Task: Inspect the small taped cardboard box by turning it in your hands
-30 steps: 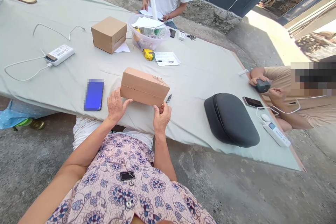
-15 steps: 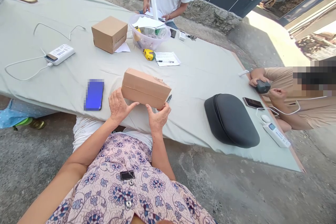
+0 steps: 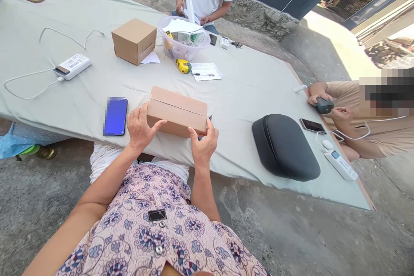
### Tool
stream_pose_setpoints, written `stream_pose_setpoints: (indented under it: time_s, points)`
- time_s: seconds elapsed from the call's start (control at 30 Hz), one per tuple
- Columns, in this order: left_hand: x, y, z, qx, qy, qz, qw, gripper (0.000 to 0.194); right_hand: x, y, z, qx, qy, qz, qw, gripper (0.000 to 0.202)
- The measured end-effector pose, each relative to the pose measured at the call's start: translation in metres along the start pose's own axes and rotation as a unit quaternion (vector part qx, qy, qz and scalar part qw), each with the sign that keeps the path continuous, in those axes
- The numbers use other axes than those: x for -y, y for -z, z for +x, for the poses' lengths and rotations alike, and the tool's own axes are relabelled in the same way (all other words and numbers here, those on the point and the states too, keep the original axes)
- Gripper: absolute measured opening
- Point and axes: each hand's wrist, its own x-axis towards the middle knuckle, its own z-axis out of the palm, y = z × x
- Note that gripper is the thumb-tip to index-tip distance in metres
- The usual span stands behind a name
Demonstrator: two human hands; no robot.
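A closed cardboard box [image 3: 177, 110] lies near the table's front edge, its seamed face upward. My left hand [image 3: 141, 127] holds its left end, with the thumb along the near side. At the right end, my right hand [image 3: 204, 140] grips the near corner. A pen [image 3: 210, 117] partly shows beside that corner, mostly hidden by the box and my right hand. Left of my left hand lies a phone [image 3: 115, 116] with a blue screen.
Behind are another cardboard box [image 3: 134, 42], a plastic basket [image 3: 184, 49], a tape measure [image 3: 183, 66] and a notepad [image 3: 207, 71]. A black case [image 3: 286, 147] sits right. Two people are at the table; one holds a dark object [image 3: 324, 105].
The box has turned in my hands, so its seamed face now points up and the printed face is out of sight. My right hand has shifted slightly right.
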Motion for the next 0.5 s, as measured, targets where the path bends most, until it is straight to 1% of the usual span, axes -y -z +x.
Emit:
stream_pose_setpoints:
  time_s: [0.13, 0.23, 0.37, 0.43, 0.5]
  points:
    - [-0.002, 0.004, 0.002, 0.014, -0.011, 0.0, 1.0, 0.085, 0.001, 0.003, 0.004, -0.004, 0.03, -0.003, 1.0, 0.057]
    - [-0.007, 0.003, 0.001, 0.02, -0.022, -0.029, 0.999, 0.076, 0.002, -0.001, 0.007, -0.014, 0.053, 0.007, 0.998, 0.056]
    - [-0.014, -0.002, 0.001, 0.029, -0.036, -0.078, 0.996, 0.086, 0.006, -0.011, 0.01, -0.02, 0.058, 0.051, 0.997, 0.061]
    - [-0.016, -0.004, 0.002, 0.035, -0.024, -0.083, 0.996, 0.091, 0.007, -0.015, 0.011, -0.025, 0.046, 0.061, 0.997, 0.06]
    - [-0.017, -0.006, 0.002, 0.038, -0.006, -0.082, 0.996, 0.091, 0.007, -0.016, 0.012, -0.024, 0.033, 0.06, 0.997, 0.057]
